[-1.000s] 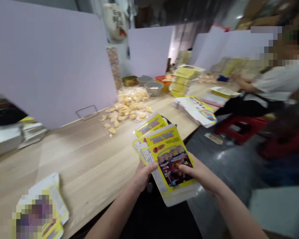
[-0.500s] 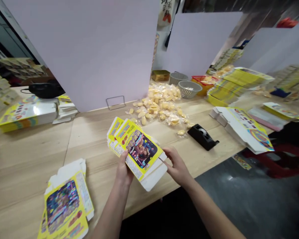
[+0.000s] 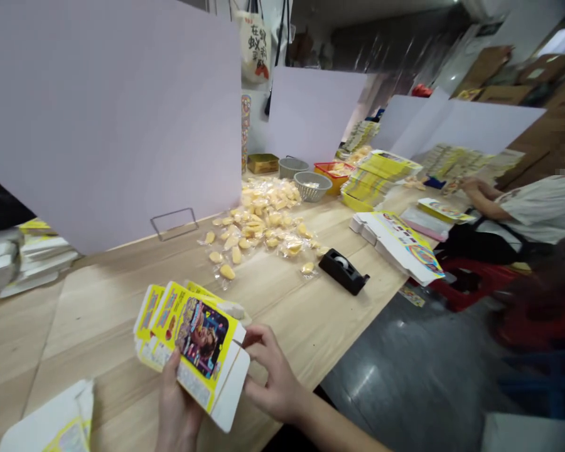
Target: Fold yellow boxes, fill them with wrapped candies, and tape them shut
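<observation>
My left hand grips a few yellow printed cardboard boxes from below, its thumb on the front one's edge. These boxes look flattened and lie fanned over one another, with white flaps at the right end. At that end my right hand has its fingers closed on the flaps of the front box; the fingertips are partly hidden behind the card. Beyond the boxes lies a pile of small yellow pieces in clear wrappers. More flat boxes rest at the lower left, cut off by the frame.
A black tape dispenser stands right of the pile. Grey baskets, a red-rimmed basket and stacked yellow boxes are farther back. White boards rise behind the table. A co-worker sits at the right.
The view has swung right, so the table's contents appear farther left and the co-worker has come into view. Both hands keep hold of the boxes.
</observation>
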`<act>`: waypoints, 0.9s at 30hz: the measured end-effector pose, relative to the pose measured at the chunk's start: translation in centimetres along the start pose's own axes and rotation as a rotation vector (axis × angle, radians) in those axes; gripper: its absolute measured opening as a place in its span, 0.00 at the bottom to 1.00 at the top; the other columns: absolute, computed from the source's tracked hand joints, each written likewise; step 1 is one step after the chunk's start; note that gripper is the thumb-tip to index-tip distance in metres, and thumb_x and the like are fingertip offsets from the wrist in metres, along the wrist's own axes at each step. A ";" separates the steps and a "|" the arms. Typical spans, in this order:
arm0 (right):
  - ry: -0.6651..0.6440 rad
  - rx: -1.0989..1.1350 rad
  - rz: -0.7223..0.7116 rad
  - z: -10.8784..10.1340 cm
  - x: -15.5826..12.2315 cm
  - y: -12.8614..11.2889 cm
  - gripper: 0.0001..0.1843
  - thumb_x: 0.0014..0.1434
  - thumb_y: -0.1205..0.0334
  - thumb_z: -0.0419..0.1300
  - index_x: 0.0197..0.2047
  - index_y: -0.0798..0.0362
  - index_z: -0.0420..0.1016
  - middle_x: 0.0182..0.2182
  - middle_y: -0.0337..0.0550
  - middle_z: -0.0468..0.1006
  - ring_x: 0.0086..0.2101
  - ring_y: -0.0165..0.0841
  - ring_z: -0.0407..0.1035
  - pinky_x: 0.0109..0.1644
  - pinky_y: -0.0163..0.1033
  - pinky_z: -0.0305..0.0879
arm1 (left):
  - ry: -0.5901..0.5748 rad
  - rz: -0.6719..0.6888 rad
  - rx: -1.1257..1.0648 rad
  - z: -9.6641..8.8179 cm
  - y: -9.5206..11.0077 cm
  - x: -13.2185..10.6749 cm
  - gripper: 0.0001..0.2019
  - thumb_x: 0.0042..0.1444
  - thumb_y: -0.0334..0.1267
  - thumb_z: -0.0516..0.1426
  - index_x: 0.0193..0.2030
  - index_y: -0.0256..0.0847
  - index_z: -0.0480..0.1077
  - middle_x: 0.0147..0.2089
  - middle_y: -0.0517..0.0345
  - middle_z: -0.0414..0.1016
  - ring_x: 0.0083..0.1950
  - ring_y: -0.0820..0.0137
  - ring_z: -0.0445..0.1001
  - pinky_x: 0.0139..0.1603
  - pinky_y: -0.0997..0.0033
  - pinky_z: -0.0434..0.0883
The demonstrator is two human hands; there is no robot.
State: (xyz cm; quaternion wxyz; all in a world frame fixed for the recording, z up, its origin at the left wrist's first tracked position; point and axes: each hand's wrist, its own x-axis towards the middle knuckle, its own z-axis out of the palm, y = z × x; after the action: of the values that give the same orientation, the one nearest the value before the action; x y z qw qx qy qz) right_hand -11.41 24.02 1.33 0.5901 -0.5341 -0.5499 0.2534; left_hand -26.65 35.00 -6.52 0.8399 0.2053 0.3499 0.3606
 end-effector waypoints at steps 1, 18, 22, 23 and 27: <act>0.026 0.039 0.018 0.0 -0.1 0.0 0.13 0.52 0.67 0.62 0.41 0.44 0.72 0.49 0.46 0.65 0.47 0.41 0.66 0.49 0.49 0.68 | 0.037 0.021 0.007 0.3 -0.1 0.1 0.30 0.55 0.55 0.55 0.65 0.69 0.54 0.54 0.72 0.76 0.60 0.56 0.71 0.53 0.57 0.78; -0.117 0.967 0.715 -6.7 0.1 3.2 0.18 0.49 0.59 0.64 0.45 0.51 0.74 0.33 0.38 0.77 0.28 0.28 0.65 0.28 0.32 0.60 | 0.377 0.359 -0.138 8.8 -3.4 -1.5 0.21 0.54 0.39 0.59 0.56 0.42 0.68 0.47 0.54 0.80 0.43 0.63 0.80 0.49 0.62 0.76; -0.297 1.036 0.679 -6.8 0.1 3.6 0.20 0.50 0.51 0.65 0.44 0.51 0.73 0.33 0.39 0.75 0.28 0.29 0.66 0.30 0.34 0.62 | 0.380 0.327 -0.134 8.9 -3.2 -1.7 0.19 0.54 0.38 0.59 0.53 0.39 0.69 0.43 0.52 0.81 0.40 0.63 0.80 0.48 0.61 0.77; -0.327 1.033 0.671 -6.6 0.0 3.8 0.20 0.49 0.50 0.67 0.43 0.51 0.73 0.32 0.39 0.75 0.27 0.29 0.65 0.29 0.33 0.61 | 0.381 0.306 -0.134 8.8 -3.1 -1.8 0.19 0.54 0.38 0.59 0.53 0.37 0.70 0.42 0.51 0.81 0.40 0.62 0.80 0.47 0.61 0.77; -0.347 0.975 0.620 -5.6 -0.8 4.0 0.21 0.47 0.47 0.70 0.31 0.55 0.71 0.25 0.37 0.73 0.24 0.26 0.65 0.28 0.32 0.60 | 0.367 0.276 -0.149 8.4 -2.8 -2.2 0.19 0.55 0.37 0.58 0.53 0.35 0.69 0.41 0.49 0.81 0.38 0.61 0.81 0.45 0.60 0.78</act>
State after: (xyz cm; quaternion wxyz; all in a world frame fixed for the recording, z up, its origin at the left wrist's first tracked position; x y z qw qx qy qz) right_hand -5.34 22.58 -1.64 0.5673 -0.2884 -0.2769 0.7199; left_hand -20.29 30.69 -1.63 0.7179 0.1198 0.4377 0.5279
